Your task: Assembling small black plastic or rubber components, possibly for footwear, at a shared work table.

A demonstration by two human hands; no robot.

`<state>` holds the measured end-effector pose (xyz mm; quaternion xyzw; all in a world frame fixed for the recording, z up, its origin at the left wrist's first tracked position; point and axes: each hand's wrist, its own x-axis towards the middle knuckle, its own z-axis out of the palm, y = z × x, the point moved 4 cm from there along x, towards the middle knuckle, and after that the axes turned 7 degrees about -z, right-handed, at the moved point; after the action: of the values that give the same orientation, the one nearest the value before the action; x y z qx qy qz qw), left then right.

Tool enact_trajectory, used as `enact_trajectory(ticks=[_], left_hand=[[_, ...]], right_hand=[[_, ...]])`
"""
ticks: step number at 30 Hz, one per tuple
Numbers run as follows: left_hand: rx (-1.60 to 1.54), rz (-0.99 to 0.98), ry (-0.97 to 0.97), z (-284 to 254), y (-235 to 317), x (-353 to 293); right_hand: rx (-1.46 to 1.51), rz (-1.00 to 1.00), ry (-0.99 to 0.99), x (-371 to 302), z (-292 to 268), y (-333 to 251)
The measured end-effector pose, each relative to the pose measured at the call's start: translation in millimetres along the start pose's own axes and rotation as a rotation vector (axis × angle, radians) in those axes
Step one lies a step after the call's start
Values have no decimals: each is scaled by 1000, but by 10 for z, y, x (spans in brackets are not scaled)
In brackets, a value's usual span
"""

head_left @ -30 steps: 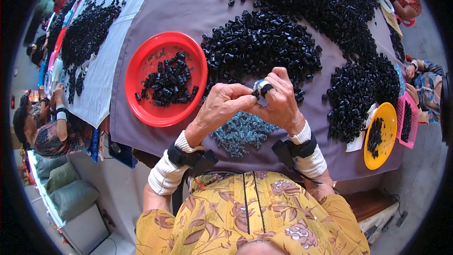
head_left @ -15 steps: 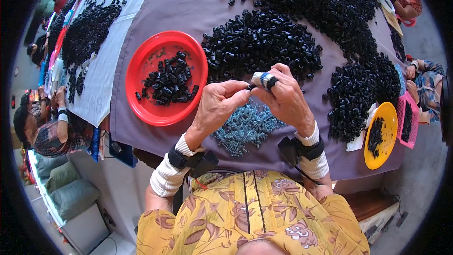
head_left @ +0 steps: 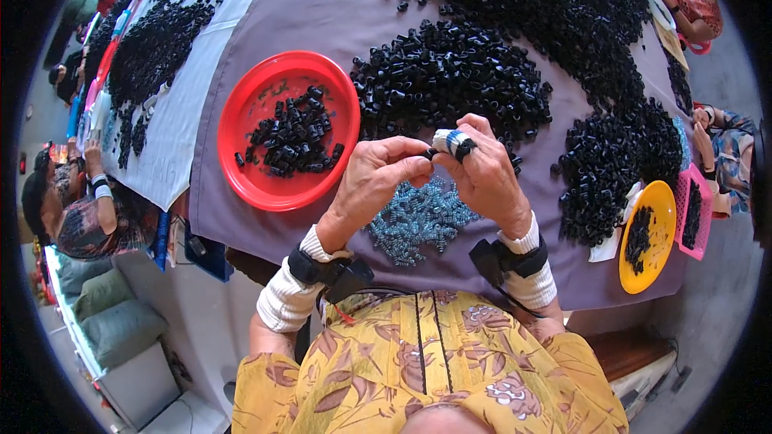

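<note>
Over the pile of small bluish metal springs (head_left: 418, 225), my two hands meet fingertip to fingertip. Thumb and forefinger of my left hand (head_left: 366, 181) pinch one end of a small black plastic piece (head_left: 431, 154). The fingers of my right hand (head_left: 492, 181) close on its other end and hide most of it. One right finger wears a white knitted cover (head_left: 452, 141) with blue stripes and a black band. Just beyond my hands lies a heap of short black plastic tubes (head_left: 450, 72). A red round tray (head_left: 229, 153) to the left holds several black pieces.
More black tubes (head_left: 611, 161) spread over the purple cloth (head_left: 265, 12) to the right and far side. A yellow plate (head_left: 663, 237) and a pink basket (head_left: 698, 241) stand at the right edge. Other people (head_left: 76, 209) sit at both sides.
Both hands keep their pinch on the black piece, and the right fingers have shifted slightly. The whole view has moved a little.
</note>
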<state>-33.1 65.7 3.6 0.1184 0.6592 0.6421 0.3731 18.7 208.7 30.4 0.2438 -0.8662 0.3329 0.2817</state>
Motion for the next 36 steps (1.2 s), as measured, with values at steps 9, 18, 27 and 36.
enact_trajectory(ticks=[9, 18, 27, 36], left_hand=[[-51, -101, -125, -26, 9, 17], [-82, -52, -22, -46, -83, 75], [-138, -57, -11, 24, -106, 67], [-133, -24, 52, 37, -143, 85]], right_hand=[[33, 0, -52, 23, -42, -7], [-175, 71, -174, 91, -27, -29], [-258, 65, -131, 12, 96, 67], [-354, 126, -136, -3, 163, 33]])
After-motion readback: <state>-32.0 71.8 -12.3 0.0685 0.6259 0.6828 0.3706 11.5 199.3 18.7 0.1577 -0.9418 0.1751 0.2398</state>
